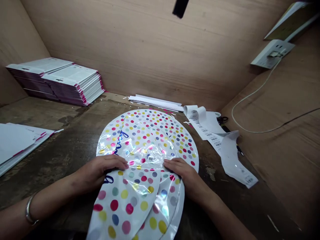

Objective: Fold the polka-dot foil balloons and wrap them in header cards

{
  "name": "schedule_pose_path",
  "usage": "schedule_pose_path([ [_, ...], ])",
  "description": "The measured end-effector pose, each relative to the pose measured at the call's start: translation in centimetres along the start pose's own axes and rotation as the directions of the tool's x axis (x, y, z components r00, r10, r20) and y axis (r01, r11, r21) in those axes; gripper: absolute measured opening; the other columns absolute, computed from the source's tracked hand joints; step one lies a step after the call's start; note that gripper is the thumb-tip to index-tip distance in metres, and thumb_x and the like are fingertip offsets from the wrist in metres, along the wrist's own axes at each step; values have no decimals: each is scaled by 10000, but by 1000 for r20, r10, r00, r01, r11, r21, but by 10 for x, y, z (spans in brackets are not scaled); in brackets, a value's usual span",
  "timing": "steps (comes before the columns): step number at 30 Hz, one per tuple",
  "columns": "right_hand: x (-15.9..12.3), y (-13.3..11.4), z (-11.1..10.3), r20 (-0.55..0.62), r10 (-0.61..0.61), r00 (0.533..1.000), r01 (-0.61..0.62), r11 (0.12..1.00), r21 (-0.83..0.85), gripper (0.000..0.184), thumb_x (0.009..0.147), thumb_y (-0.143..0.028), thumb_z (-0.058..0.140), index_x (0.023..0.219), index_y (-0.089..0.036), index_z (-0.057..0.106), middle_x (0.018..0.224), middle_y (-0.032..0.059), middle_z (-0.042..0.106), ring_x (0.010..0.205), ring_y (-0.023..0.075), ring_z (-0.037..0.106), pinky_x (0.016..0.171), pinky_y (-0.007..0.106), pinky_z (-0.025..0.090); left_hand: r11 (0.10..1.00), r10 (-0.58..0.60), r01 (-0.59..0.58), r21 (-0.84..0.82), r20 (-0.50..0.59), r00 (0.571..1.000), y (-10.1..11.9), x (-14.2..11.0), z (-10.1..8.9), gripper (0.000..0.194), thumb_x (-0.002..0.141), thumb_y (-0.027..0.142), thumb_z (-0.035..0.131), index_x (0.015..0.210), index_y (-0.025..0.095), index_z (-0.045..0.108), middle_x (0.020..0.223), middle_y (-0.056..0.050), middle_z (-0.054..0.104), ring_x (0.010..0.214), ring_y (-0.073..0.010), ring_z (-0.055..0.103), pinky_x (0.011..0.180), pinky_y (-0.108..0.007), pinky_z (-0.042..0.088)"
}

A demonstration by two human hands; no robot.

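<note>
A flat, shiny white foil balloon (pixel 150 133) covered in coloured polka dots lies on the brown table before me, with blue script lettering along its left part. Its near portion is folded in overlapping layers and comes toward me past the bottom edge of the view. My left hand (pixel 107 166) grips its left side, fingers lying over the foil. At the right side, my right hand (pixel 181 168) holds the foil the same way. Both thumbs are mostly hidden. Between the hands a small barcode print (pixel 152 158) shows on the foil.
Stacked white packets with pink edges (pixel 67 80) stand at the back left; white sheets (pixel 22 143) lie at the left. White strips (pixel 156 102) rest along the back wall. To the right are a curling barcode label strip (pixel 215 136), black scissors (pixel 222 120) and a socket (pixel 272 53) with a hanging cable.
</note>
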State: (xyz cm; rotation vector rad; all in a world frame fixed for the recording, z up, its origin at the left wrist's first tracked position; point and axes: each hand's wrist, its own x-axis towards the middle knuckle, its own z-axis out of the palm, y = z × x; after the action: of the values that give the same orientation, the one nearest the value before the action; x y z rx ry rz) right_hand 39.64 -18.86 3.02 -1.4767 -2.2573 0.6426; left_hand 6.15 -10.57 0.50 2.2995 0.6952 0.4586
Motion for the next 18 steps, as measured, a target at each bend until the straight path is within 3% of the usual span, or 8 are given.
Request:
schedule_pose_path([
  [2,7,2,-2,-47,83,995,-80,995,66,362,795,-236,578,1151,-249,638,1137,65,662,1033,226,586,896,382,468,996,-30,36,84,-77,997,-1,2,-1,301,831,181,490,1094,241,626,1137,-50,641,1060,-204,582,913,-311,455],
  [5,18,5,-4,-39,279,960,-268,947,174,270,765,-223,531,966,-240,710,926,37,711,867,210,633,787,332,486,968,-185,215,129,-214,959,-1,7,-1,258,851,213,428,985,209,648,976,-50,681,927,-200,618,817,-292,467],
  [8,34,11,-3,-10,516,857,-495,827,266,220,711,-181,467,754,-205,682,694,-5,678,654,160,618,597,245,461,891,-406,444,91,-277,871,5,15,-3,247,866,258,388,901,205,627,870,-34,686,809,-195,630,694,-261,456],
  [10,44,16,-1,-27,599,800,-571,775,271,160,699,-207,472,665,-189,627,563,-22,610,522,133,556,480,215,395,834,-495,540,111,-283,822,9,20,-4,211,856,269,401,848,211,604,812,-23,675,763,-196,621,640,-249,426],
  [14,56,19,-3,-78,625,777,-586,763,273,224,728,-373,537,714,-168,628,550,-15,584,503,128,527,457,213,367,778,-547,611,146,-320,773,11,26,-6,163,858,275,423,862,225,577,817,-21,663,780,-199,618,638,-244,393],
  [18,53,19,-9,48,555,830,-523,747,411,318,739,-458,538,783,-159,636,620,-7,606,549,128,535,493,216,381,791,-545,601,114,-315,777,6,26,-4,177,884,275,400,936,243,565,867,-24,664,821,-198,618,682,-257,394],
])
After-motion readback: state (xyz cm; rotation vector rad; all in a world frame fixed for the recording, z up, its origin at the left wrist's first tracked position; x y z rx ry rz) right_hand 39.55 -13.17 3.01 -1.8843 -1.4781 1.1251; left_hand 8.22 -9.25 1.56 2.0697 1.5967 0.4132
